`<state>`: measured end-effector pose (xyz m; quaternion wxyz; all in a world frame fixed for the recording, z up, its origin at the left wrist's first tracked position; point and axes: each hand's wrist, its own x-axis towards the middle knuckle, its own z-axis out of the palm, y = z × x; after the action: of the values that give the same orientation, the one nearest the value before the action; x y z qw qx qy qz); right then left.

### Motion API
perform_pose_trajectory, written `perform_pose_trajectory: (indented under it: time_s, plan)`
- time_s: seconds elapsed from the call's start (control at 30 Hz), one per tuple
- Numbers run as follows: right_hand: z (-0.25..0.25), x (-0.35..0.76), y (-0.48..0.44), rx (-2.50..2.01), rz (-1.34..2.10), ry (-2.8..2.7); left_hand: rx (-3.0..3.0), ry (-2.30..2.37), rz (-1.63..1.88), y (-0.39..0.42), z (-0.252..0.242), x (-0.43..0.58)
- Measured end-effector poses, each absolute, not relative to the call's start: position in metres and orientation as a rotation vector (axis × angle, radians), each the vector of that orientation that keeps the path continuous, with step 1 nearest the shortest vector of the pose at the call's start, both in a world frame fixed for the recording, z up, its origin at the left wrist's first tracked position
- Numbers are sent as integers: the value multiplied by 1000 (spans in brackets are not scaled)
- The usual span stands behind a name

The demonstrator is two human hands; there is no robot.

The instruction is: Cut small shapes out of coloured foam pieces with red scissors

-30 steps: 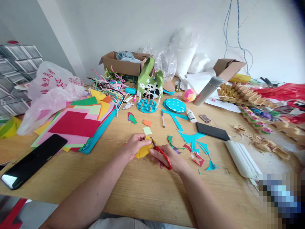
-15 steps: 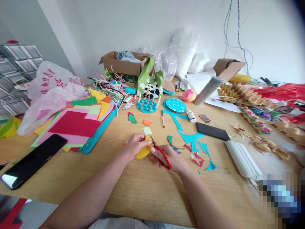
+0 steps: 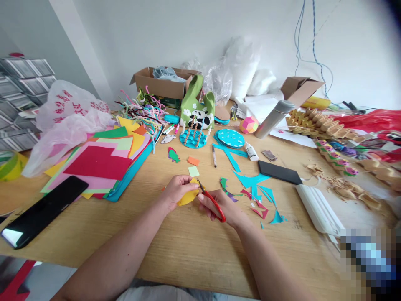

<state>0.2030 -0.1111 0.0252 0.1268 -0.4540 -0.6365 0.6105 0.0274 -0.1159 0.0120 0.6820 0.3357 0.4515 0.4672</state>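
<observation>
Between the thumb and fingers of my left hand [image 3: 178,191] is a piece of yellow paper [image 3: 188,197]. My right hand [image 3: 221,205] grips a pair of red-handled scissors [image 3: 214,205], its blades pointing up and left at the paper's edge. Just beyond my hands lie a pale green paper square [image 3: 193,171] and an orange paper piece [image 3: 193,161]. A green and red fish-shaped cutout [image 3: 173,155] rests farther left. To the right of the scissors are blue paper scraps [image 3: 250,180] and red paper scraps [image 3: 260,209].
A stack of coloured sheets [image 3: 97,163] and a black phone [image 3: 45,211] lie at left. A green panda bag [image 3: 198,110] stands behind a blue disc model [image 3: 193,140]. At right are a glue bottle [image 3: 251,151], a thermos [image 3: 275,120], a black power bank [image 3: 280,172] and a white device [image 3: 319,211].
The scissor blades have shifted slightly left along the yellow paper, and the paper has turned a little in my left hand. Everything else stays in place.
</observation>
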Motion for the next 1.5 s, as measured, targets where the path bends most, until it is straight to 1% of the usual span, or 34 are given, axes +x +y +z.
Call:
perform_pose_trajectory:
  time_s: [0.47,0.87,1.5]
  plan:
    - [19,204,-110,-1232,1815,-1845,777,972,1010,-116,11,26]
    - [22,204,-111,-1330,1796,-1855,780,985,995,-115,13,25]
    - [23,205,-110,-1322,1792,-1903,850,1054,932,-112,9,16]
